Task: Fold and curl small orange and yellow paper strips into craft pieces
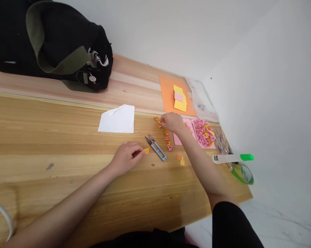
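My left hand (128, 156) is closed in a pinch on a small yellow-orange paper strip (146, 151) just left of the thread snips. My right hand (171, 122) reaches to the upper end of a row of small orange and pink pieces (167, 137), its fingertips pinched at one of them. Whether it grips a piece is hard to make out. The blue-handled thread snips (156, 148) lie between the hands with blades apart. Small orange and yellow paper scraps (181, 160) rest below my right forearm.
A pile of pink and orange pieces (204, 132) lies on pink paper at right. Behind are an orange sheet (165, 91) with yellow notes (180, 104) and a plastic bag (200, 93). White paper (117, 122), a black bag (67, 38) and a green tape roll (238, 176) surround the work.
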The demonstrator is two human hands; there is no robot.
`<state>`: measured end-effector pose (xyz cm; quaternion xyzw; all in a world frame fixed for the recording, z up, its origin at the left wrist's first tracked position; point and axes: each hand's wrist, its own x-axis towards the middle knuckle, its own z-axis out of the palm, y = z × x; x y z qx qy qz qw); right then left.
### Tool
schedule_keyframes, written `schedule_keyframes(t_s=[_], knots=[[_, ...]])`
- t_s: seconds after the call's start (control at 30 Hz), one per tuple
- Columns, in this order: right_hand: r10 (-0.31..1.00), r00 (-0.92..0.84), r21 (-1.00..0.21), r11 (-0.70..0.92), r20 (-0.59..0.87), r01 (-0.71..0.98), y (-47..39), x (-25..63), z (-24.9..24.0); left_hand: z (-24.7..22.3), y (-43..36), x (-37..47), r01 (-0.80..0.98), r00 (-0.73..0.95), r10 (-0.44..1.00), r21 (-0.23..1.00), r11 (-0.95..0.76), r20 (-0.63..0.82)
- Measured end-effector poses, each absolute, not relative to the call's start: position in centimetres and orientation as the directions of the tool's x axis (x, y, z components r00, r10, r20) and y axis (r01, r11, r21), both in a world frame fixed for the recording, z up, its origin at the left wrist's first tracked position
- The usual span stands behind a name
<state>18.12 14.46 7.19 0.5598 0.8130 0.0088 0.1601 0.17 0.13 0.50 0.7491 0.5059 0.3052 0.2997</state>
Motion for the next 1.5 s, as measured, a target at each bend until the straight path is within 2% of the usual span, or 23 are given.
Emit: schedule_keyframes(t_s=[0.67, 1.0, 1.27, 1.5], knots=[[0.927, -0.295, 0.203, 0.343, -0.233, 0.917, 14.0, 16.8, 6.7, 0.4, 0.1, 0.2, 0.572, 0.300, 0.943, 0.764, -0.299, 0.144], [0.951, -0.257, 0.220, 0.292, -0.174, 0.931, 13.5, 17.4, 7.5, 0.4, 0.1, 0.2, 0.567, 0.298, 0.945, 0.771, -0.291, 0.138], [0.919, -0.270, 0.163, 0.325, -0.286, 0.932, 12.3, 18.6, 8.0, 0.5, 0.2, 0.2, 0.564, 0.297, 0.947, 0.778, -0.277, 0.122], [0.918, -0.286, 0.161, 0.337, -0.273, 0.928, 12.1, 17.8, 7.5, 0.4, 0.2, 0.2, 0.564, 0.310, 0.943, 0.775, -0.285, 0.121]])
